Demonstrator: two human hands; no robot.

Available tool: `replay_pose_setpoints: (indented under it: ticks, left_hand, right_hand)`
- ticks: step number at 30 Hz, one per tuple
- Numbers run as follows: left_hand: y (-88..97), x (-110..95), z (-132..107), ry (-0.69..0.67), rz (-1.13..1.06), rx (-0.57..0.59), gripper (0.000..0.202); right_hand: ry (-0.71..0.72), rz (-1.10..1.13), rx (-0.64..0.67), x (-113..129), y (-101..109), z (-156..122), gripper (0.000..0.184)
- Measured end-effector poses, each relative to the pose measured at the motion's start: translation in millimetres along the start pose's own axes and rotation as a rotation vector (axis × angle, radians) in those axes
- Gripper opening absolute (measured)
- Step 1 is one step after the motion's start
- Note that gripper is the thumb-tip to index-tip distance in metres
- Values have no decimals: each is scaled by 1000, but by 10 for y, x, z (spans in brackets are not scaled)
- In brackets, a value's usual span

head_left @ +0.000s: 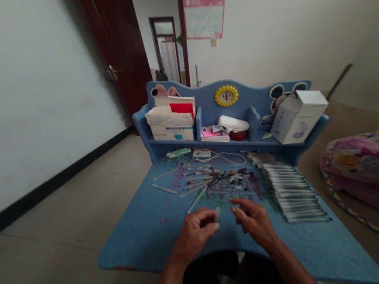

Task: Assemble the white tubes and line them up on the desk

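Note:
Over the front middle of the blue desk point(144, 233), my left hand point(196, 231) pinches a short, translucent whitish tube point(217, 214), like a pen barrel seen nearly end-on. A little to its right, my right hand point(253, 219) has thumb and index finger close together. Whatever lies between those fingertips is too small to make out. Beyond both hands spreads a loose pile of pen parts point(218, 179), with pale tubes and dark pieces mixed. Single pale barrels point(196, 200) lie at its left and front. Right of my right hand, several pens point(295, 192) lie side by side in a long row.
A raised shelf point(183, 141) at the desk's back holds an open carton point(171, 123), papers point(213, 135) and a white box point(297, 118). Below it lies a looped white cable point(233, 156). A pink bundle point(362, 172) sits on the floor at right.

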State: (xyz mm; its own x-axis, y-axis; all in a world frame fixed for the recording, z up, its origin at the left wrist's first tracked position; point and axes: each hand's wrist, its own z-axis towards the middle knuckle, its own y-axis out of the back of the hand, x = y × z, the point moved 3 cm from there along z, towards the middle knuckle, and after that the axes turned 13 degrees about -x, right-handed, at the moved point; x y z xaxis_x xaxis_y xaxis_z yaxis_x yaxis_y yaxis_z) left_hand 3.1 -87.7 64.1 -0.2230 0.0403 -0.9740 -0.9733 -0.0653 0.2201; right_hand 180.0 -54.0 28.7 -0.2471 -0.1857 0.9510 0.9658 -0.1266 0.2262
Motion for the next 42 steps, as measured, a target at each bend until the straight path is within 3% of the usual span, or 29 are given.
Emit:
replay_pose_setpoints:
  ticks: [3, 8, 15, 21, 25, 28, 29, 32, 34, 37, 42]
  left_hand:
    - [46, 22, -44, 30, -17, -4, 13]
    - [86, 76, -113, 46, -3, -12, 16]
    - [127, 115, -152, 72, 19, -39, 19]
    - [151, 160, -164, 81, 18, -42, 21]
    - [147, 142, -175, 74, 14, -37, 19]
    - [125, 94, -183, 60, 22, -21, 16]
    - [114, 75, -184, 50, 26, -14, 16]
    - [77, 24, -185, 27, 51, -1, 13]
    - [52, -4, -190, 23, 68, 8, 11]
    - [23, -53, -207, 24, 57, 12, 9]
    - [11, -126, -244, -2, 44, 4, 7]
  right_hand:
    - [-2, -389, -101, -323, 182, 259, 30]
    - [-28, -619, -135, -643, 382, 675, 25]
    - [-52, -787, -39, -720, 320, 891, 25]
    - [-38, -792, 6, -641, 288, 920, 11]
    - [-25, -637, 41, -471, 246, 791, 8]
    - [-50, -424, 93, -243, 156, 561, 16]
    - [-70, -306, 109, -147, 115, 468, 20]
    - [-230, 399, 127, 161, -26, 199, 16]
    - [-306, 624, 114, 319, -114, 59, 12]
    - [-379, 774, 105, 442, -221, -78, 10]
    - [-464, 881, 120, 427, -312, -191, 8]
